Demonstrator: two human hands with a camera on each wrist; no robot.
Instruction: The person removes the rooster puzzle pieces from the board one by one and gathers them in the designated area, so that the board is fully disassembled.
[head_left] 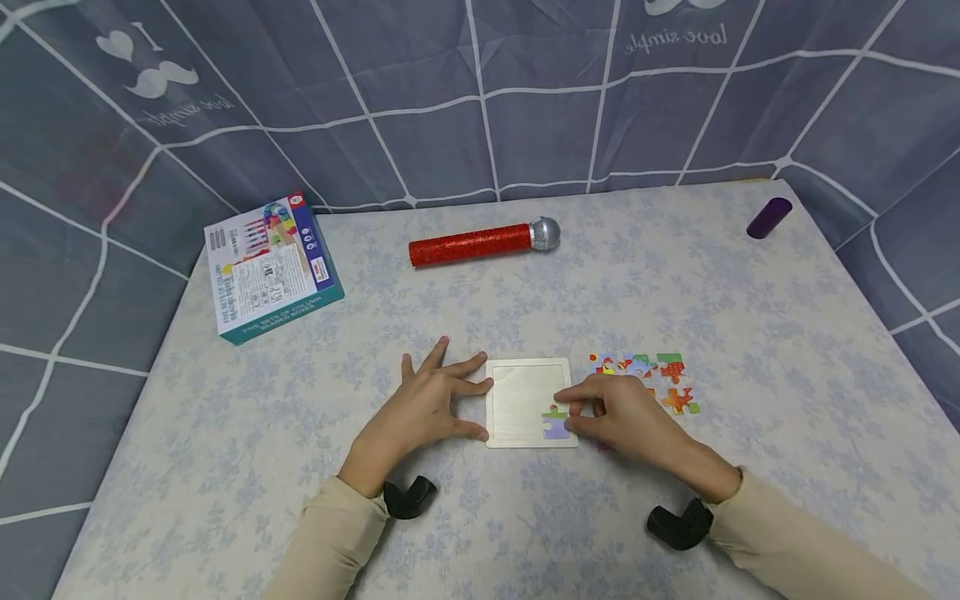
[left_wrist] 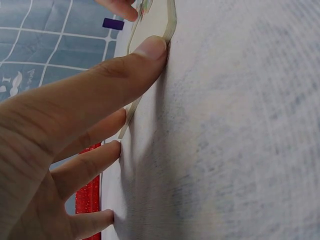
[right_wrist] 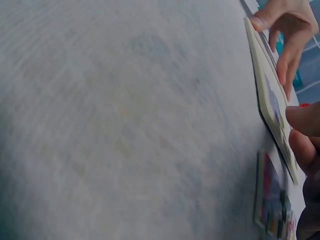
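A square, pale wooden puzzle tray (head_left: 517, 400) lies flat on the table. In its lower right corner is a lilac and green puzzle piece (head_left: 556, 427) with a small orange knob on top. My right hand (head_left: 630, 421) pinches at this piece, thumb by its right side and index finger by its knob. The left hand (head_left: 423, 404) is spread, with thumb and fingertips against the tray's left edge; in the left wrist view the thumb (left_wrist: 150, 50) presses on the rim. Several loose puzzle pieces (head_left: 678, 402) lie right of the tray, partly hidden by my right hand.
At the back left is a box of beaded toys (head_left: 270, 267). A red glittery microphone (head_left: 480, 244) lies behind the tray, and a purple cylinder (head_left: 769, 217) is near the back right corner. A grey curtain (head_left: 420, 83) with white lines hangs round the table.
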